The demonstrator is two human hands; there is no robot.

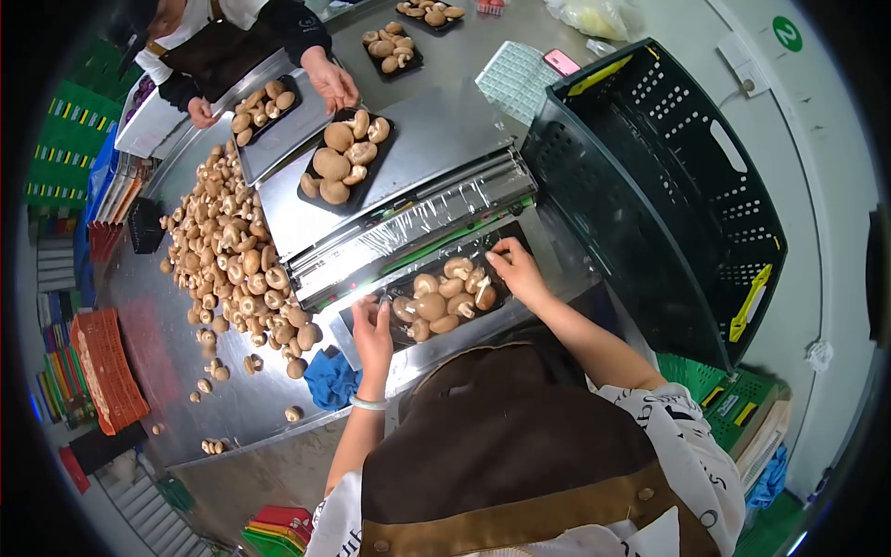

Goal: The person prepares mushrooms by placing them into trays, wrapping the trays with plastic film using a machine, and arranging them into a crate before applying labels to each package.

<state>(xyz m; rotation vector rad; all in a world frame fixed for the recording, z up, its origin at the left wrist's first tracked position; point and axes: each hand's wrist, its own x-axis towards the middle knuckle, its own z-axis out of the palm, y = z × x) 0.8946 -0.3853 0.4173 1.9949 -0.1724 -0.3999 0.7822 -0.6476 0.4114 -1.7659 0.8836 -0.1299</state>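
From my head view, my left hand [373, 332] and right hand [520, 269] pinched clear film at either end of the mushroom tray [444, 302], fingers nearly closed. The film wrapper [408, 223] stood directly beyond it, a blue cloth [331, 379] lay near my left wrist, loose mushrooms [227, 251] spread leftward, and a dark crate [659, 195] blocked my right.

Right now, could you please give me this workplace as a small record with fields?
Left hand: at the front tray's left end
Right hand: at its right end
Front tray: black, holding brown mushrooms
Beyond it: film wrapper, another filled tray atop
Left: loose mushroom pile, blue cloth
Right: dark crate
Across: co-worker's hands
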